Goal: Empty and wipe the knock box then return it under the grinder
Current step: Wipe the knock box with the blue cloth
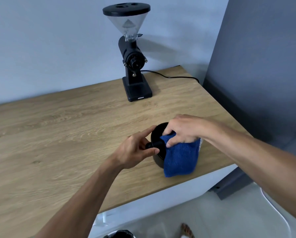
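Observation:
A round black knock box [158, 134] stands on the wooden counter [66, 127] near its front right edge. My left hand [135, 150] grips the box's rim and the end of its black knock bar. My right hand [183, 129] presses a blue cloth [181, 157] into the box's opening; the cloth drapes over the near side and hides much of the box. The black coffee grinder [133, 55] with a clear hopper stands farther back on the counter, with nothing on its base plate.
The grinder's black cable [169, 76] trails right toward a dark grey wall panel [257, 66]. The counter's right corner drops to a light floor [212, 212]. A black bin rim [121, 234] shows below the counter's front edge.

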